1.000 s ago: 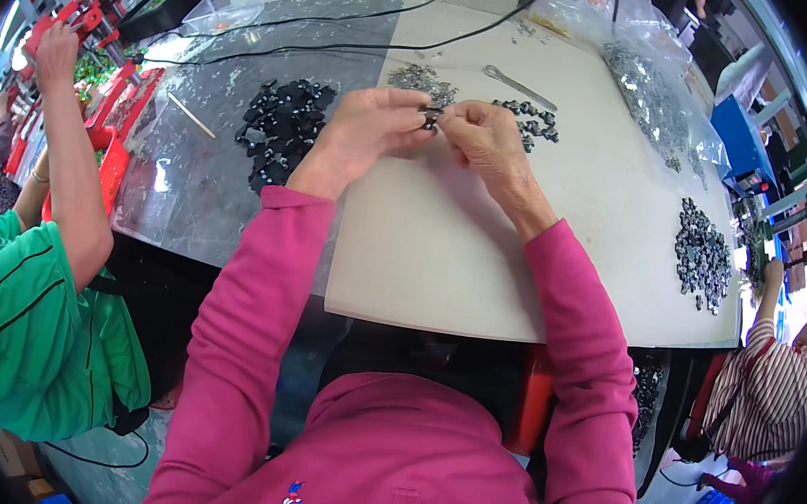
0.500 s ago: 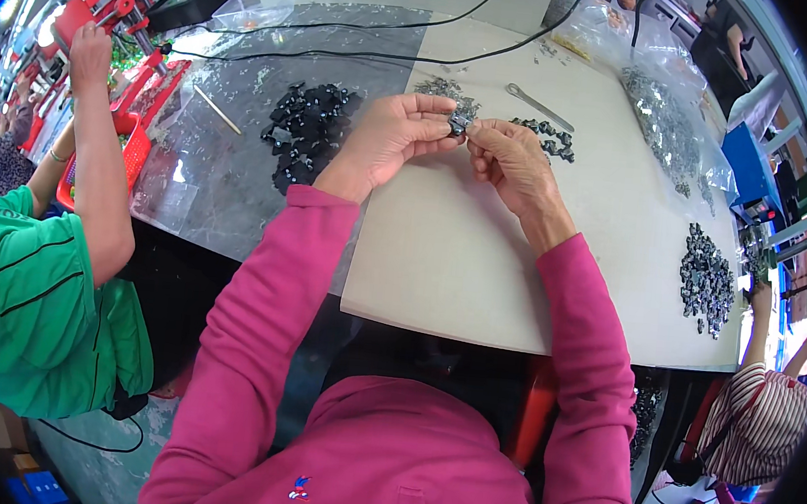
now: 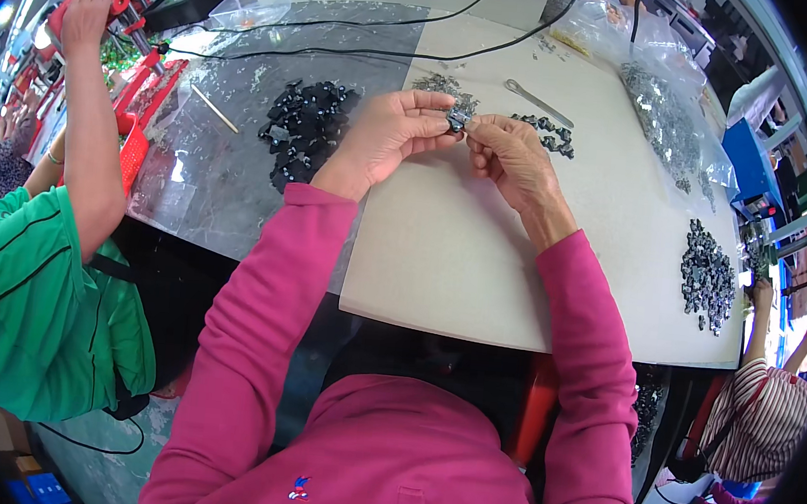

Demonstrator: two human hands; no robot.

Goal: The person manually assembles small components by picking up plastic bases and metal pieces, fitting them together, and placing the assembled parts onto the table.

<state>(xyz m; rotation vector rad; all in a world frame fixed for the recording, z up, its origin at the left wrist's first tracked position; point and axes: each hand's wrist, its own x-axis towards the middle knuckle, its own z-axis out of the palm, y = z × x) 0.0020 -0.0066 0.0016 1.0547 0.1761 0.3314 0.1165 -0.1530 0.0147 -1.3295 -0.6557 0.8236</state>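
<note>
The left hand [image 3: 389,138] pinches a small dark part [image 3: 456,119] above the pale tabletop [image 3: 452,247], the right hand [image 3: 519,161] seemingly pinches its edge, and uneven pressure could make it slip and drop.

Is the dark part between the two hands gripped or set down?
Gripped: the left hand pinches the dark part between thumb and fingers, with the right hand at its right edge.
</note>
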